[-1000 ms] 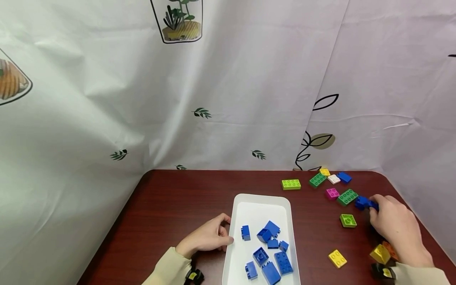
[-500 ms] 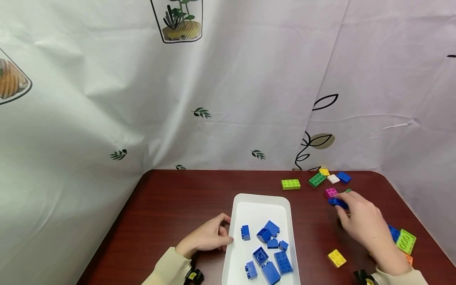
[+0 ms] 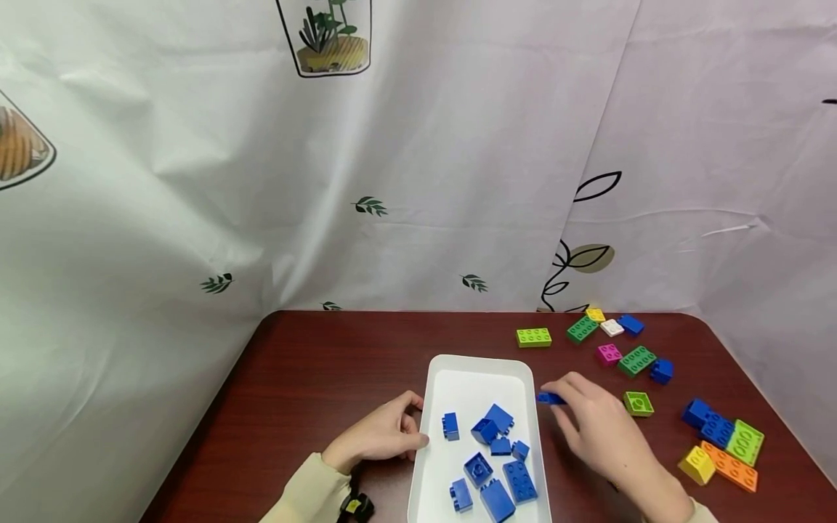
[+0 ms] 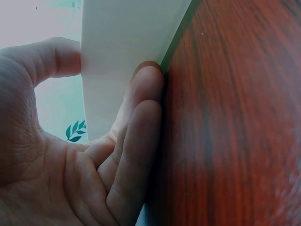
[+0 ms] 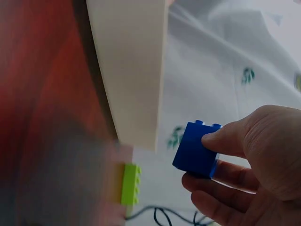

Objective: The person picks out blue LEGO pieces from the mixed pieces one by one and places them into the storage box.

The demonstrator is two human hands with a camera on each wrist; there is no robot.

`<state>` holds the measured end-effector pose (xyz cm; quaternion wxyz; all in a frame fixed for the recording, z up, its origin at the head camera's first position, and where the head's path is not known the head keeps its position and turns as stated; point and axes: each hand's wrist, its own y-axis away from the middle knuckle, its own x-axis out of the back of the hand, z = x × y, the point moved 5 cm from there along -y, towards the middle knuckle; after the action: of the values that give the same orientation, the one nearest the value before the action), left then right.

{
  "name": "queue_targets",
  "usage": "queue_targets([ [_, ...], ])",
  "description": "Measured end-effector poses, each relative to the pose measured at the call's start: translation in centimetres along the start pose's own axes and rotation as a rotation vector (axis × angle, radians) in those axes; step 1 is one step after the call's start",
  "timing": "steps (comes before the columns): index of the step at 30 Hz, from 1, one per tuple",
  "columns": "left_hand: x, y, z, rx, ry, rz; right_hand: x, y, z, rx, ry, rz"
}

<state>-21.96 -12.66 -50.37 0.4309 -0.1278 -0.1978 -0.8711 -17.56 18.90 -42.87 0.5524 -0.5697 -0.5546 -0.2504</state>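
Note:
The white tray (image 3: pixel 480 368) holds several blue toy bricks (image 3: pixel 496 501). At its left side my left hand (image 3: pixel 386 428) holds the tray. In the left wrist view the thumb (image 4: pixel 66 57) reaches the rim, and curled fingers (image 4: pixel 141 117) lie against the outer wall beside the tabletop. Just outside the tray's right rim, my right hand (image 3: pixel 601 421) pinches a blue brick (image 5: pixel 195 148) between thumb and fingers. That brick shows two studs along one edge in the right wrist view; from the head, the hand covers part of it.
Other bricks lie on the right of the brown table (image 3: pixel 327 363): a lime brick (image 3: pixel 533 338), a pink brick (image 3: pixel 609 354), a green brick (image 3: pixel 637 360), a blue brick (image 3: pixel 662 371), an orange brick (image 3: pixel 729 466) and a yellow brick (image 3: pixel 697 465). A patterned cloth (image 3: pixel 418 145) hangs behind.
My right hand has carried the blue brick leftward from the far right bricks to the tray's right edge. The yellow studded brick near the front is now hidden. The left hand stays put.

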Motion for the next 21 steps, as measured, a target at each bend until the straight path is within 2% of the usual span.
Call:
queue_targets([
  [9, 0.0, 0.0, 0.0, -0.005, -0.002, -0.002, -1.9, 0.8, -2.6, 0.077, 0.026, -0.041],
  [21, 0.0, 0.0, 0.1, -0.008, -0.007, 0.000, -2.8, 1.3, -3.7, 0.146, -0.009, -0.103],
])
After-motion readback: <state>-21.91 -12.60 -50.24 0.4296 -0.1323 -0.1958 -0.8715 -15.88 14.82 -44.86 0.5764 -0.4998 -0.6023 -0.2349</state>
